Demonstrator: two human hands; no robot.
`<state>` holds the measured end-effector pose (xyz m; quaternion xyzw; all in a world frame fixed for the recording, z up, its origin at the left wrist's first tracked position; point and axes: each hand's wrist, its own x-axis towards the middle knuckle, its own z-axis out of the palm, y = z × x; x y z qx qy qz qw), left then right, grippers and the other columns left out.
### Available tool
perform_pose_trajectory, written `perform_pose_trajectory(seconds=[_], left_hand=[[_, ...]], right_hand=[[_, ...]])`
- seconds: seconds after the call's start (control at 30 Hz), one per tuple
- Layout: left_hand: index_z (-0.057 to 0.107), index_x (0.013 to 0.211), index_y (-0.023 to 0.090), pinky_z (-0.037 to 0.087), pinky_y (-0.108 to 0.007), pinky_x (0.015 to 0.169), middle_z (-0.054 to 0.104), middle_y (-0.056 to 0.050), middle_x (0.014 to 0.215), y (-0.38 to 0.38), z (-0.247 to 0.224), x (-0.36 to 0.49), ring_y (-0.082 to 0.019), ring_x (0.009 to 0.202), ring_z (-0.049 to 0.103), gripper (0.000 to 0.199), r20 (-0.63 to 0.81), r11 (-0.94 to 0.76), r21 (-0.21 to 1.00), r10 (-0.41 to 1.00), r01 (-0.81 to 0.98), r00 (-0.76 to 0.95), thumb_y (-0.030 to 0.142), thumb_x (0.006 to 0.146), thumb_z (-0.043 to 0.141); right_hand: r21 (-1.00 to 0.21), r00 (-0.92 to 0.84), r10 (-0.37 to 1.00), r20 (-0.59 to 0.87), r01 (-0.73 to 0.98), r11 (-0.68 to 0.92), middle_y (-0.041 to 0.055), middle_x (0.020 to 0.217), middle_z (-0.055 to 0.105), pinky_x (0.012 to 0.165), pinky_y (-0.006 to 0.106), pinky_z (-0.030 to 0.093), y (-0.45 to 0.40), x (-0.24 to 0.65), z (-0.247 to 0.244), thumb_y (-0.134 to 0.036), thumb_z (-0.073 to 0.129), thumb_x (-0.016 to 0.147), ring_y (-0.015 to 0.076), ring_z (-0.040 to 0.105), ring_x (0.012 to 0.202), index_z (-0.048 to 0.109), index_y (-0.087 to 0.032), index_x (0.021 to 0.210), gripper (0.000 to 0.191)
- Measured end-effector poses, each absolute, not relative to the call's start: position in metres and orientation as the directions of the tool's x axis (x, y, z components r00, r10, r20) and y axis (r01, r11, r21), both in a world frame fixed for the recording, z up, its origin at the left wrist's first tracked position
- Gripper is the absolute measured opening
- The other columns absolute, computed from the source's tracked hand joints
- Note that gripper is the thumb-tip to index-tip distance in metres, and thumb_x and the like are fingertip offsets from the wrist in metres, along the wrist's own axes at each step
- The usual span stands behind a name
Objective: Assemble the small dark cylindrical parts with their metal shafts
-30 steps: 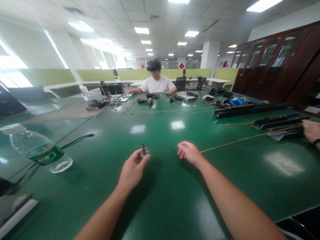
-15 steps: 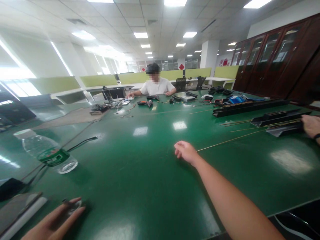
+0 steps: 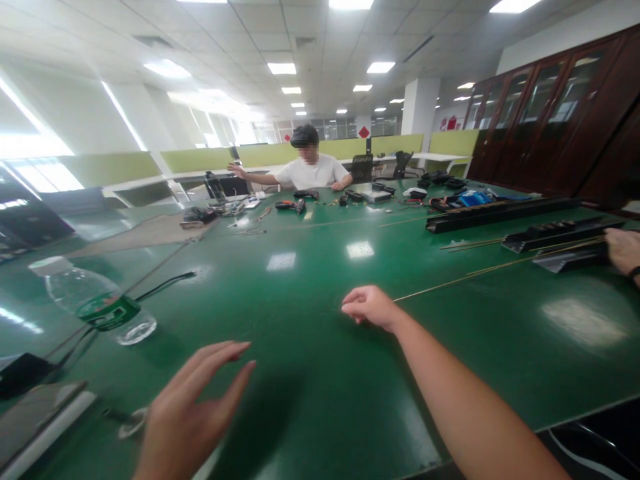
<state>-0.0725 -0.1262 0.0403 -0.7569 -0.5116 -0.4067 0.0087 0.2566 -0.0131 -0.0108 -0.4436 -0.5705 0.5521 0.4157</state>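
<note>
My left hand (image 3: 197,403) is open above the green table (image 3: 280,300), its thumb and fingers apart with nothing between them. Just behind its wrist lies a small object with a dark stub and a pale rounded part (image 3: 133,423); its kind is unclear. My right hand (image 3: 370,308) rests on the table with its fingers curled closed. What they hold, if anything, is hidden. A thin brass-coloured rod (image 3: 440,288) runs from beside that wrist toward black channel-shaped pieces (image 3: 565,258) on the right.
A water bottle (image 3: 107,312) stands tilted in view on the left, near a dark cable (image 3: 165,285) and a flat grey item (image 3: 40,420). Another person's hand (image 3: 624,250) is at the right edge. Across the table sits a person in white (image 3: 313,172) near a power drill (image 3: 291,206).
My left hand has let go of the small object and moved right and forward, opening. My right hand has shifted slightly, fingers curled. The person opposite has raised an arm sideways.
</note>
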Motion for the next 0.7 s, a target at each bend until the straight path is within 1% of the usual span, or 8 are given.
perform_pose_trajectory(seconds=[0.07, 0.17, 0.23, 0.3, 0.4, 0.53, 0.63, 0.7], left_hand=[[0.06, 0.12, 0.033, 0.053, -0.033, 0.085, 0.065, -0.002, 0.105, -0.108, 0.04, -0.018, -0.02, 0.091, 0.064, 0.037, 0.552, -0.612, 0.331, 0.743, 0.718, 0.379, 0.031, 0.083, 0.065], [0.055, 0.127, 0.028, 0.052, -0.031, 0.084, 0.062, -0.005, 0.115, -0.081, 0.036, 0.042, -0.019, 0.093, 0.062, 0.043, 0.402, -0.686, 0.306, 0.721, 0.66, 0.564, 0.026, 0.084, 0.063], [0.06, 0.118, 0.024, 0.051, -0.032, 0.081, 0.063, -0.006, 0.109, -0.068, 0.031, 0.066, -0.02, 0.092, 0.061, 0.033, 0.351, -0.721, 0.271, 0.691, 0.637, 0.632, 0.023, 0.085, 0.061], [0.064, 0.105, 0.02, 0.05, -0.031, 0.076, 0.064, -0.007, 0.098, -0.059, 0.027, 0.079, -0.021, 0.087, 0.06, 0.02, 0.341, -0.734, 0.233, 0.676, 0.638, 0.653, 0.019, 0.086, 0.056], [0.066, 0.096, 0.018, 0.049, -0.031, 0.072, 0.064, -0.008, 0.09, -0.054, 0.025, 0.085, -0.02, 0.082, 0.06, 0.017, 0.337, -0.715, 0.202, 0.693, 0.67, 0.638, 0.015, 0.086, 0.052], [0.068, 0.104, 0.021, 0.05, -0.031, 0.078, 0.066, -0.007, 0.096, -0.06, 0.036, 0.066, -0.02, 0.086, 0.063, 0.023, 0.378, -0.688, 0.26, 0.718, 0.677, 0.585, 0.023, 0.091, 0.048], [0.068, 0.102, 0.025, 0.052, -0.032, 0.082, 0.069, -0.004, 0.099, -0.076, 0.052, 0.026, -0.021, 0.087, 0.065, 0.023, 0.51, -0.596, 0.317, 0.763, 0.737, 0.398, 0.038, 0.091, 0.053], [0.068, 0.102, 0.029, 0.053, -0.032, 0.078, 0.071, 0.0, 0.097, -0.091, 0.064, -0.011, -0.022, 0.083, 0.067, 0.026, 0.575, -0.436, 0.349, 0.799, 0.829, 0.179, 0.047, 0.086, 0.058]], right_hand=[[-0.998, -0.394, 0.918, -0.041, 0.059, -0.019, -0.0007, 0.057, 0.063, 0.043, 0.02, 0.042, -0.016, 0.258, -0.01, -0.024, 0.077, 0.068, 0.009, 0.053, 0.043, 0.067, -0.011, 0.082, 0.021], [-0.995, -0.49, 0.87, -0.061, 0.101, -0.014, -0.0026, 0.051, 0.06, 0.039, 0.019, 0.039, -0.016, 0.26, -0.012, -0.026, 0.078, 0.067, 0.0087, 0.051, 0.041, 0.069, -0.011, 0.079, 0.021], [-0.995, -0.516, 0.855, -0.06, 0.101, -0.009, -0.0036, 0.049, 0.058, 0.037, 0.018, 0.037, -0.015, 0.261, -0.014, -0.026, 0.077, 0.066, 0.0078, 0.049, 0.039, 0.067, -0.012, 0.072, 0.018], [-0.996, -0.527, 0.848, -0.06, 0.094, -0.012, -0.0046, 0.047, 0.055, 0.036, 0.017, 0.034, -0.014, 0.261, -0.015, -0.026, 0.077, 0.065, 0.0071, 0.046, 0.038, 0.065, -0.013, 0.066, 0.018], [-0.994, -0.517, 0.853, -0.073, 0.103, -0.022, -0.0054, 0.045, 0.052, 0.034, 0.017, 0.031, -0.014, 0.261, -0.014, -0.029, 0.078, 0.066, 0.0065, 0.043, 0.037, 0.064, -0.013, 0.064, 0.021], [-0.994, -0.504, 0.861, -0.069, 0.108, -0.017, -0.0039, 0.05, 0.057, 0.038, 0.018, 0.035, -0.016, 0.261, -0.009, -0.034, 0.079, 0.068, 0.0071, 0.047, 0.04, 0.072, -0.012, 0.081, 0.026], [-0.993, -0.487, 0.87, -0.08, 0.114, -0.028, -0.0029, 0.053, 0.059, 0.04, 0.018, 0.038, -0.017, 0.261, -0.007, -0.033, 0.079, 0.069, 0.0071, 0.048, 0.042, 0.073, -0.012, 0.092, 0.032], [-0.993, -0.49, 0.868, -0.084, 0.118, -0.03, -0.0025, 0.054, 0.06, 0.041, 0.018, 0.038, -0.017, 0.261, -0.007, -0.032, 0.08, 0.069, 0.0069, 0.048, 0.042, 0.073, -0.012, 0.094, 0.033]])
